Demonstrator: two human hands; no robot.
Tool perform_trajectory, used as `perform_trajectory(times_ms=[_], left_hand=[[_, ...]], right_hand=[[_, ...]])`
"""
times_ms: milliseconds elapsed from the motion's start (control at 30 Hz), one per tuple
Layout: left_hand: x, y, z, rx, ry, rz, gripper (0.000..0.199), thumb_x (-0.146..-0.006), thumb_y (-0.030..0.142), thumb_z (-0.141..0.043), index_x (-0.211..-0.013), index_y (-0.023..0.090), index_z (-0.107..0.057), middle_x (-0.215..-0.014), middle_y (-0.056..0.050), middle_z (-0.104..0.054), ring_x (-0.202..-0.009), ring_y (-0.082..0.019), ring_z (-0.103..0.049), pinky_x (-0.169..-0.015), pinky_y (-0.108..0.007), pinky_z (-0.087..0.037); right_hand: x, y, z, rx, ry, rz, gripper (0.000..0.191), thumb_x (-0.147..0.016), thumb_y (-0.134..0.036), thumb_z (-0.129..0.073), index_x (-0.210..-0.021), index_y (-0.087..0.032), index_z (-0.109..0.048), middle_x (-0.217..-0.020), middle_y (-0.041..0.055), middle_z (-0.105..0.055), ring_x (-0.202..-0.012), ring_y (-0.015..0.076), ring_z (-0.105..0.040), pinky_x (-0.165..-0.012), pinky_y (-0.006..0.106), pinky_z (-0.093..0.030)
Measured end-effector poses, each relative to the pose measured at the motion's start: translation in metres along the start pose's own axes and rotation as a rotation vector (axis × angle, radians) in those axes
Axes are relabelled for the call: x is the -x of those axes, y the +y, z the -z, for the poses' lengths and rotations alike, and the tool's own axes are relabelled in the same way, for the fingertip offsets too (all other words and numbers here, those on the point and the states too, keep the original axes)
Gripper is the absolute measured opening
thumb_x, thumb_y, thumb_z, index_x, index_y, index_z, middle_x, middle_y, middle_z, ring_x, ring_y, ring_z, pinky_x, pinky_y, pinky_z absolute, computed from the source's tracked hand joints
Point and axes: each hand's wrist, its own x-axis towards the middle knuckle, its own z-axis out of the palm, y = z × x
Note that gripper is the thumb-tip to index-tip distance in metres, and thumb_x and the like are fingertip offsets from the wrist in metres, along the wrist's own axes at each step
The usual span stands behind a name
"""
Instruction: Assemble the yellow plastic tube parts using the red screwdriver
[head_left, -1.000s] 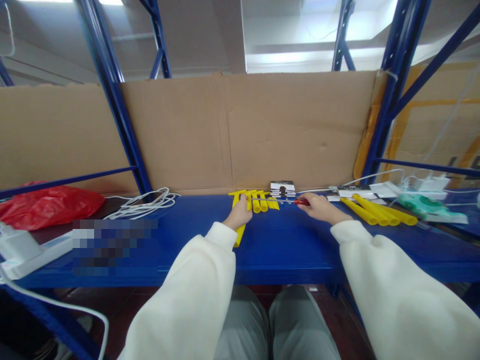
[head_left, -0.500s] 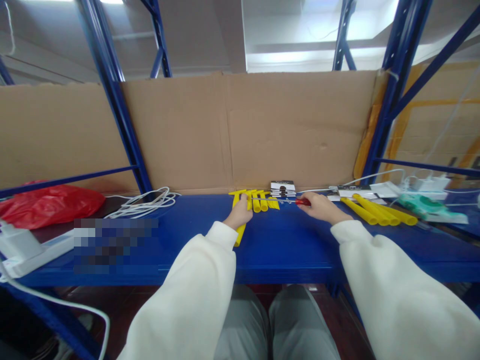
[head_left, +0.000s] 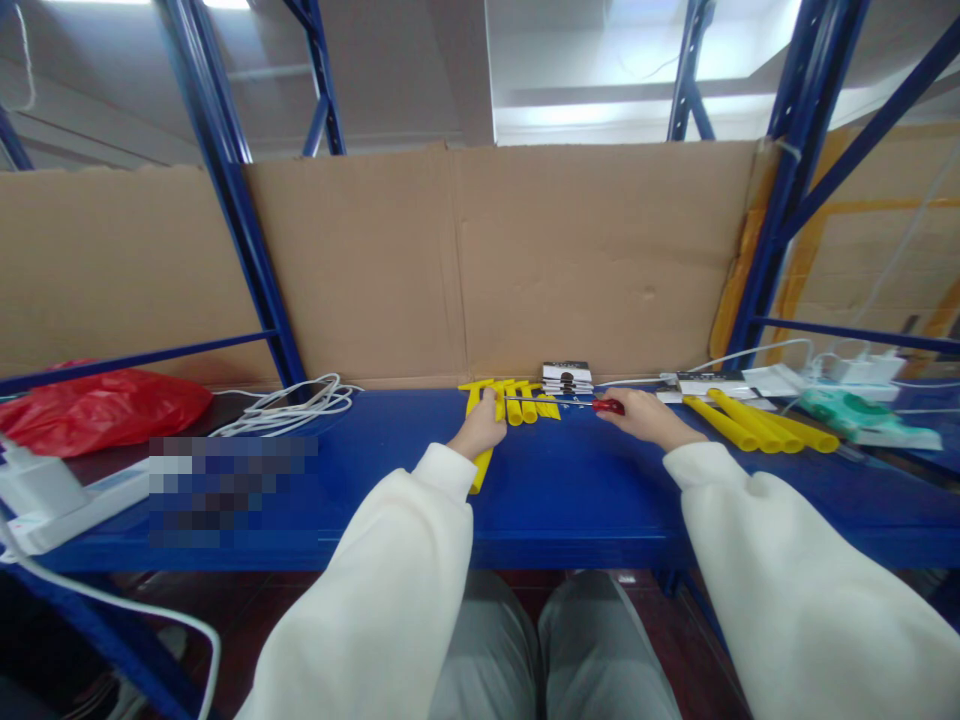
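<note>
My left hand (head_left: 482, 428) is closed around a yellow T-shaped tool with a tubular handle (head_left: 481, 474); its crosspiece lies at the far end and the fingers hide the middle. My right hand (head_left: 637, 415) grips a screwdriver (head_left: 609, 406) by its red handle. The screwdriver's long thin shaft points left, with its tip by the held yellow tool; whether it touches is too small to tell. Several similar yellow T-shaped pieces (head_left: 528, 411) lie just right of my left hand. Behind them stands a stack of small black-and-white packets (head_left: 568, 377), with tiny metal bits in front.
Several yellow tubes (head_left: 757, 428) lie on the blue tabletop (head_left: 570, 490) to the right, beside a green-and-white packet (head_left: 862, 415). Coiled white cable (head_left: 307, 405), a red plastic bag (head_left: 105, 408) and a white power strip (head_left: 67, 520) lie left. A cardboard panel (head_left: 585, 260) closes the back.
Almost nothing differs. Both hands keep their grip and place, and the whole view has shifted very slightly.
</note>
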Motion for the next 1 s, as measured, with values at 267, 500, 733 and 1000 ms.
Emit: perform_trajectory(times_ms=[267,500,733,1000], left_hand=[[-0.003,-0.004,-0.002,0.023,0.008,-0.013,0.037,-0.073,0.0,-0.056,-0.104,0.019,-0.051,-0.089,-0.007,-0.073,-0.09,-0.022,-0.071,-0.084,-0.033,-0.055],[-0.001,-0.002,-0.001,0.005,-0.019,-0.011,0.039,-0.074,-0.001,-0.054,-0.108,0.018,-0.051,-0.094,-0.008,-0.074,-0.093,-0.023,-0.071,-0.084,-0.035,-0.054],[0.001,0.001,0.0,0.011,0.004,-0.014,0.037,-0.073,-0.003,-0.055,-0.104,0.019,-0.053,-0.094,-0.007,-0.073,-0.094,-0.022,-0.07,-0.087,-0.032,-0.053],[-0.005,-0.007,-0.004,0.002,0.045,-0.073,0.037,-0.071,-0.004,-0.055,-0.101,0.018,-0.053,-0.102,-0.008,-0.071,-0.1,-0.022,-0.068,-0.091,-0.035,-0.052]], right_hand=[[-0.004,0.009,-0.009,-0.001,0.094,0.047,0.021,-0.091,-0.033,-0.056,-0.099,-0.02,-0.07,-0.102,0.0132,-0.071,-0.095,0.0265,-0.065,-0.081,0.037,-0.05],[-0.003,0.006,-0.008,-0.024,0.147,0.028,0.012,-0.086,-0.029,-0.06,-0.088,-0.019,-0.067,-0.095,0.0103,-0.07,-0.085,0.0239,-0.066,-0.074,0.033,-0.048],[-0.003,0.009,-0.009,-0.005,0.161,0.004,0.011,-0.083,-0.029,-0.061,-0.087,-0.022,-0.068,-0.09,0.0082,-0.072,-0.084,0.0244,-0.066,-0.072,0.033,-0.045],[-0.006,0.014,-0.018,-0.113,0.034,0.012,0.012,-0.078,-0.031,-0.067,-0.086,-0.023,-0.07,-0.089,0.0052,-0.074,-0.081,0.0233,-0.067,-0.074,0.035,-0.048]])
